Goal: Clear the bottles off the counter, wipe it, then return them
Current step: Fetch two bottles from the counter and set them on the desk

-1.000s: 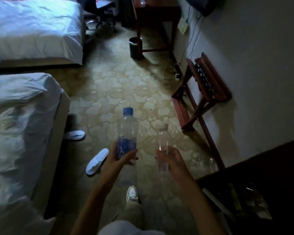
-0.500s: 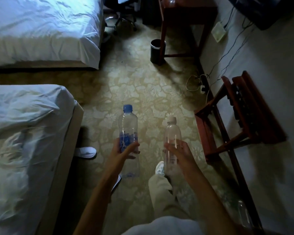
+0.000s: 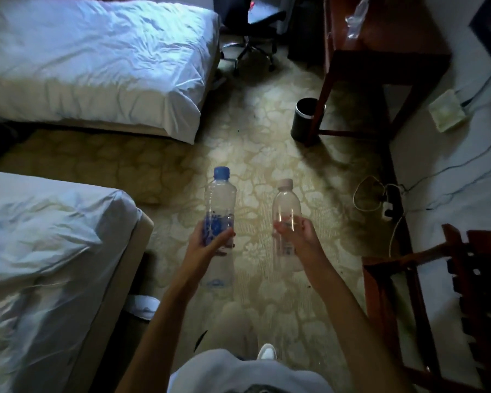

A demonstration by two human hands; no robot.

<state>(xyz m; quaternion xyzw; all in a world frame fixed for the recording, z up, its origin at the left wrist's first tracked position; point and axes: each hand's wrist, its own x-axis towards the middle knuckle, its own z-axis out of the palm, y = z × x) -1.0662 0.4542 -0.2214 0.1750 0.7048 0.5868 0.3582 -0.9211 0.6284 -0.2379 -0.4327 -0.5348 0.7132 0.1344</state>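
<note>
My left hand (image 3: 209, 245) grips a clear plastic bottle with a blue cap and blue label (image 3: 220, 199), held upright over the patterned carpet. My right hand (image 3: 298, 236) holds a smaller clear bottle with a pale cap (image 3: 286, 205), also upright, about a hand's width to the right of the first. Both arms reach forward at waist height. The counter is not in view.
Two white beds stand on the left, one near (image 3: 54, 251) and one far (image 3: 97, 61). A dark wooden desk (image 3: 380, 61) and a black bin (image 3: 305, 119) are ahead right, a wooden luggage rack (image 3: 465, 293) at the right wall. Cables (image 3: 377, 197) and a white slipper (image 3: 142, 306) lie on the floor.
I have walked forward along the aisle between the beds and the wall; the desk and bin are closer, the luggage rack has slid to my right. Both bottles remain held the same way.
</note>
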